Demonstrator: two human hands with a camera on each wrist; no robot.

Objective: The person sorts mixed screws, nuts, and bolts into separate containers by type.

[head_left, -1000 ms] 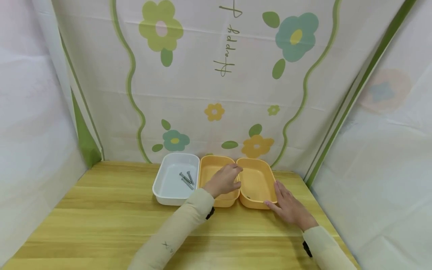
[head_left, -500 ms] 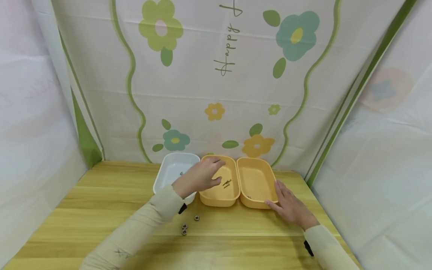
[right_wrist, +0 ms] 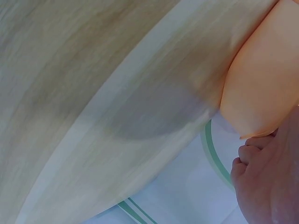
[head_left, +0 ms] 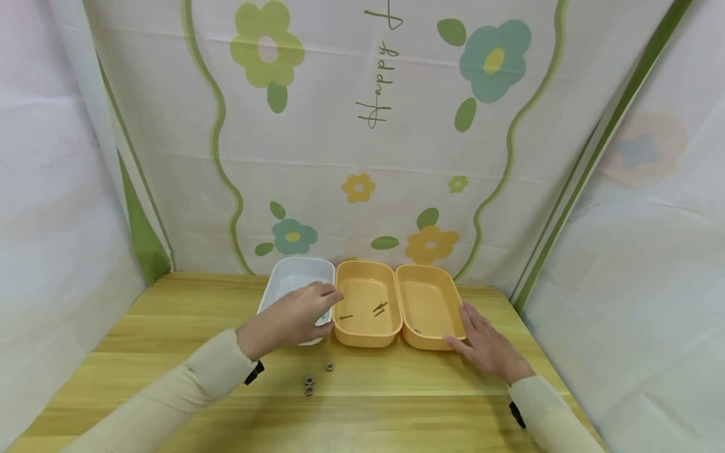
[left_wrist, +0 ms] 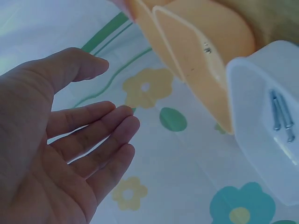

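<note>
My left hand (head_left: 294,311) is over the white tray (head_left: 291,263) with its thumb and fingers spread apart. In the left wrist view nothing lies between them. Inside that tray, mostly hidden by the hand in the head view, lie several long silver bolts (left_wrist: 275,112). The middle yellow tray (head_left: 365,340) holds several small screws (head_left: 379,308), one apart at the left (head_left: 346,316). My right hand (head_left: 488,345) holds the near right corner of the right yellow tray (head_left: 430,343), thumb at the front rim, fingers along the right side. A small metal piece (head_left: 417,330) lies in it.
All three trays stand side by side on a wooden table (head_left: 396,409), against a flowered cloth backdrop (head_left: 323,157). Several hex nuts (head_left: 308,381) lie on the table in front of the trays. White cloth walls (head_left: 651,283) enclose both sides.
My left hand has moved left from over the middle yellow tray to the white tray, uncovering the small screws and the nuts on the table. The right hand has stayed put.
</note>
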